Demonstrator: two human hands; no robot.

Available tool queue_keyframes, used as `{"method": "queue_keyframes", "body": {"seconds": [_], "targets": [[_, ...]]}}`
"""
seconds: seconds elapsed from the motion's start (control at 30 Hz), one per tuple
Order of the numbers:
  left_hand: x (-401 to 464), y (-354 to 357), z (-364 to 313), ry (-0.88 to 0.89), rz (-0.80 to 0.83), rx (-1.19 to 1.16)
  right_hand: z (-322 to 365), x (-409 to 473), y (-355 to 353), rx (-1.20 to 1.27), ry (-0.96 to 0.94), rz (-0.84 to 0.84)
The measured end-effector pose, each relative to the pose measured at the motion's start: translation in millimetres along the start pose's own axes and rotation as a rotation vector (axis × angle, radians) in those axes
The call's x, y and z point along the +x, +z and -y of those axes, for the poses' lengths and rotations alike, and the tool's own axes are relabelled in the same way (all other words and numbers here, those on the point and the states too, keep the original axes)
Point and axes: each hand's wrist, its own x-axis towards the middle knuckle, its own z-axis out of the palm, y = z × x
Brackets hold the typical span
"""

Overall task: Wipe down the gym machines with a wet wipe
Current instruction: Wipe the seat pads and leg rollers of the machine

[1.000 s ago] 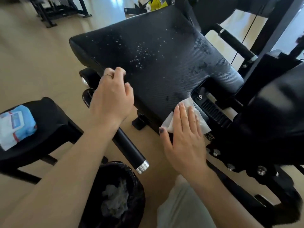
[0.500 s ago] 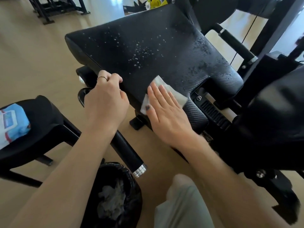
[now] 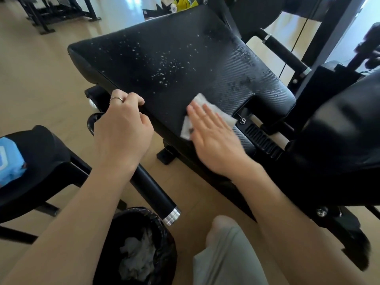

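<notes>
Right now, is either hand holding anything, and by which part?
Left hand grips the pad by its near edge. Right hand lies flat, pressing the wipe onto the pad: no grip.

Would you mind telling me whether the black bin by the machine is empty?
Not empty: the bin holds crumpled used wipes, visible through its open top.

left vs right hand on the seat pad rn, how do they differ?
Left hand has its fingers curled over the near edge of the seat pad; right hand lies flat with straight fingers. The right hand presses a white wet wipe onto the pad; the left hand touches no wipe. The left hand wears a ring; none is plain on the right. Both touch the same pad.
</notes>
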Motion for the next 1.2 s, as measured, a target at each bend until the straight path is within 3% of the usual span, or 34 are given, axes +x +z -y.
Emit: {"method": "queue_keyframes", "body": {"seconds": [0.13,0.3,0.53,0.73,0.87,1.0,1.2], "targets": [[0,1,1,0.005,-0.005,-0.021,-20,-21,2,0.047,0.274,-0.068],[0,3,0,-0.002,-0.006,-0.018,7,-81,32,0.054,0.352,-0.172],[0,1,-1,-0.005,-0.014,-0.008,-14,-24,13,0.164,0.506,-0.147],[-1,1,-1,0.006,-0.042,-0.021,35,-108,48,0.142,0.405,-0.231],[-1,2,-2,-0.006,-0.053,0.006,24,-67,34,0.049,0.349,-0.178],[0,2,0,-0.01,-0.073,0.022,30,-1,13,-0.019,0.162,-0.043],[4,3,5,0.056,-0.06,0.134,18,-53,39,-0.208,-0.044,-0.205]]}}
